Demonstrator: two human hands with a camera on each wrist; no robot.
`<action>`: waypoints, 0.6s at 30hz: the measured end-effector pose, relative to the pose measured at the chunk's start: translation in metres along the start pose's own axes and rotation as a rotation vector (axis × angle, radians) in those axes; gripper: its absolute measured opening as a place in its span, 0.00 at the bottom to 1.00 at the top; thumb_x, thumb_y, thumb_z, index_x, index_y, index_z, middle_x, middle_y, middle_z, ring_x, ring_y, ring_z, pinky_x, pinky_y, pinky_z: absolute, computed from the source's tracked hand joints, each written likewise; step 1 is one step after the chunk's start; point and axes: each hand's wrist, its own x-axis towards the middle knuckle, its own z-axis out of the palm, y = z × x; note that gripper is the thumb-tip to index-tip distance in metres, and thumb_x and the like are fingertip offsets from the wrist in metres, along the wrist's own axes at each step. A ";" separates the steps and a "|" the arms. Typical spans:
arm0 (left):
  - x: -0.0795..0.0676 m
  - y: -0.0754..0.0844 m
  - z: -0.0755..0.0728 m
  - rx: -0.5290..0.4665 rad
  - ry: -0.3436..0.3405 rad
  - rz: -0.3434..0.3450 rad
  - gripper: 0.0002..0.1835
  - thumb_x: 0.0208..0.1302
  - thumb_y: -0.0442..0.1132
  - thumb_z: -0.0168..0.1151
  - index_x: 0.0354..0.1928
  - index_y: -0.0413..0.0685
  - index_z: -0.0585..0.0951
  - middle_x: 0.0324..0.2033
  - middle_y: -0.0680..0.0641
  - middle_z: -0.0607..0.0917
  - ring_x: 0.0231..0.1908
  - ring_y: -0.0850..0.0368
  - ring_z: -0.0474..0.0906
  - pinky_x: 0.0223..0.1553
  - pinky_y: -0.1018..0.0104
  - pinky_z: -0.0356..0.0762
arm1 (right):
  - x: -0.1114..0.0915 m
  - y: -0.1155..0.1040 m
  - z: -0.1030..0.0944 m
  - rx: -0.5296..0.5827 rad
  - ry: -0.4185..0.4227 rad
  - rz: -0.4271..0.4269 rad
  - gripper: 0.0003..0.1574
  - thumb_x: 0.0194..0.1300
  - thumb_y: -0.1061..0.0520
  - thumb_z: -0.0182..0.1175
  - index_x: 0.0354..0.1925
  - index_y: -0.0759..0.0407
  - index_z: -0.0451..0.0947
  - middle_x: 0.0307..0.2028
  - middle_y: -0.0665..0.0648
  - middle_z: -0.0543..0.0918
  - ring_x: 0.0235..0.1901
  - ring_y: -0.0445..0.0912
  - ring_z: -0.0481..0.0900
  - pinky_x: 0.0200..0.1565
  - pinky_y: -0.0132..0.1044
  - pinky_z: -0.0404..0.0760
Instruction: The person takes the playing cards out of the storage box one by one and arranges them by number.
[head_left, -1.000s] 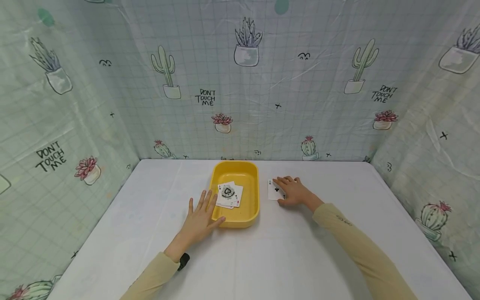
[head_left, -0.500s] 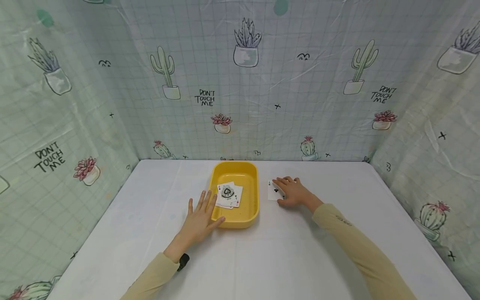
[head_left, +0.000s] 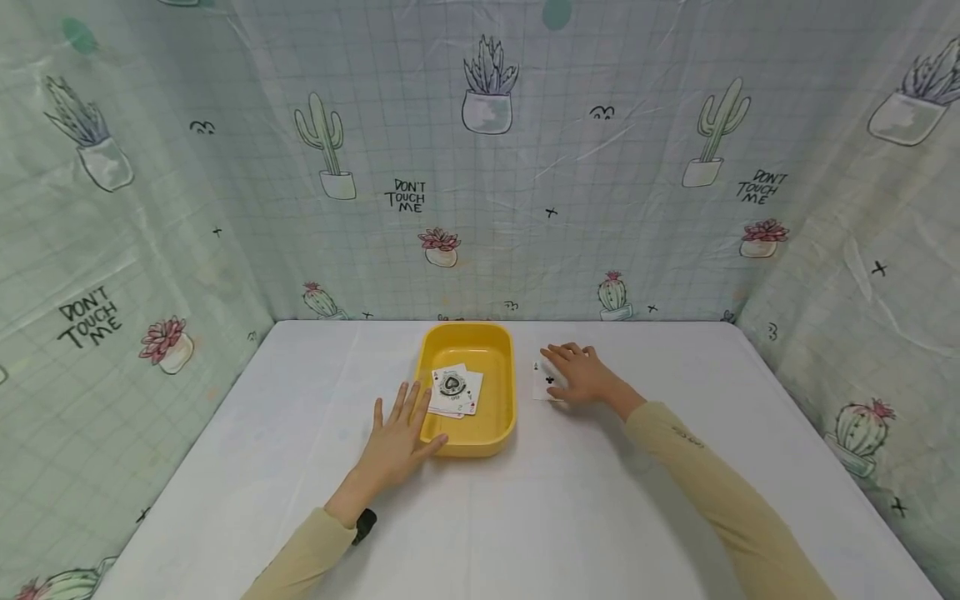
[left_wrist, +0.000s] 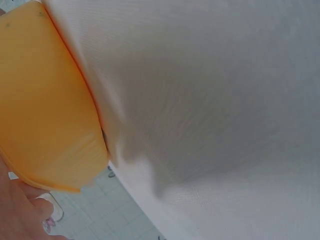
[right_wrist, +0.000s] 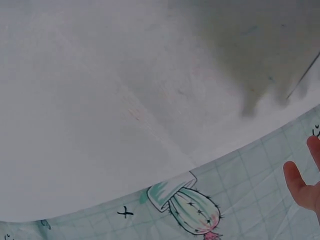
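Observation:
A yellow tray (head_left: 487, 429) stands at the middle back of the table, with several loosely stacked playing cards (head_left: 453, 385) inside, an ace of spades on top. My left hand (head_left: 393, 443) lies with fingers spread across the tray's left front rim. The left wrist view shows the tray's outer side (left_wrist: 47, 105) and part of that hand (left_wrist: 20, 212). Right of the tray, a playing card (head_left: 542, 387) bearing a black club is partly covered by my right hand (head_left: 585, 375). Its fingers are spread over the card, thumb low; contact is unclear. Fingers (right_wrist: 295, 180) show in the right wrist view.
The white table (head_left: 468, 525) reaches toward the camera, its back edge meeting a cactus-patterned cloth (head_left: 562, 250) that also hangs at both sides. A black wristband (head_left: 365, 527) sits at the left sleeve.
My right hand has shifted slightly back and left over the card, its thumb moving off the front edge onto the card's area. My left hand and the tray stay as they were.

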 end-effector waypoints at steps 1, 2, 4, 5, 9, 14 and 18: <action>0.000 0.000 0.000 -0.002 0.000 0.000 0.42 0.60 0.64 0.44 0.68 0.45 0.50 0.69 0.42 0.47 0.69 0.44 0.39 0.61 0.35 0.38 | 0.001 -0.002 -0.003 0.014 0.015 -0.006 0.44 0.58 0.38 0.52 0.67 0.54 0.52 0.65 0.58 0.61 0.61 0.56 0.59 0.53 0.60 0.60; 0.000 0.000 -0.001 -0.005 0.000 -0.001 0.42 0.60 0.64 0.44 0.68 0.45 0.50 0.69 0.42 0.47 0.69 0.44 0.39 0.61 0.35 0.37 | 0.002 -0.004 -0.007 0.031 0.030 -0.011 0.44 0.58 0.39 0.52 0.67 0.54 0.53 0.65 0.58 0.61 0.61 0.56 0.59 0.54 0.60 0.60; -0.001 0.001 -0.002 -0.009 0.000 -0.001 0.42 0.60 0.64 0.44 0.68 0.45 0.50 0.69 0.42 0.47 0.69 0.44 0.38 0.61 0.35 0.37 | 0.004 -0.008 -0.013 0.058 0.062 -0.021 0.42 0.59 0.41 0.53 0.66 0.54 0.53 0.65 0.58 0.61 0.61 0.56 0.59 0.53 0.60 0.60; -0.001 0.001 -0.002 -0.011 0.001 -0.001 0.42 0.60 0.63 0.44 0.68 0.45 0.50 0.69 0.42 0.47 0.69 0.44 0.39 0.61 0.35 0.37 | 0.006 -0.010 -0.016 0.059 0.077 -0.025 0.42 0.59 0.41 0.52 0.66 0.54 0.53 0.65 0.58 0.61 0.61 0.55 0.59 0.53 0.59 0.60; -0.001 0.001 -0.003 -0.001 0.004 -0.002 0.42 0.60 0.63 0.45 0.68 0.44 0.51 0.69 0.41 0.48 0.69 0.43 0.40 0.61 0.35 0.38 | 0.012 -0.020 -0.025 0.083 0.108 -0.047 0.41 0.60 0.41 0.51 0.67 0.53 0.53 0.65 0.56 0.61 0.62 0.54 0.59 0.54 0.58 0.60; -0.002 0.001 -0.003 0.005 0.005 0.000 0.42 0.60 0.64 0.45 0.68 0.44 0.51 0.69 0.41 0.48 0.69 0.44 0.40 0.61 0.35 0.39 | 0.019 -0.032 -0.033 0.110 0.102 -0.068 0.41 0.61 0.41 0.50 0.67 0.52 0.52 0.65 0.56 0.60 0.63 0.54 0.58 0.56 0.59 0.58; -0.002 0.002 -0.003 -0.001 0.001 -0.001 0.42 0.60 0.64 0.44 0.68 0.44 0.51 0.69 0.41 0.48 0.69 0.44 0.39 0.61 0.35 0.39 | 0.027 -0.041 -0.036 0.087 0.094 -0.076 0.41 0.61 0.40 0.50 0.67 0.51 0.52 0.66 0.55 0.60 0.63 0.54 0.58 0.57 0.59 0.58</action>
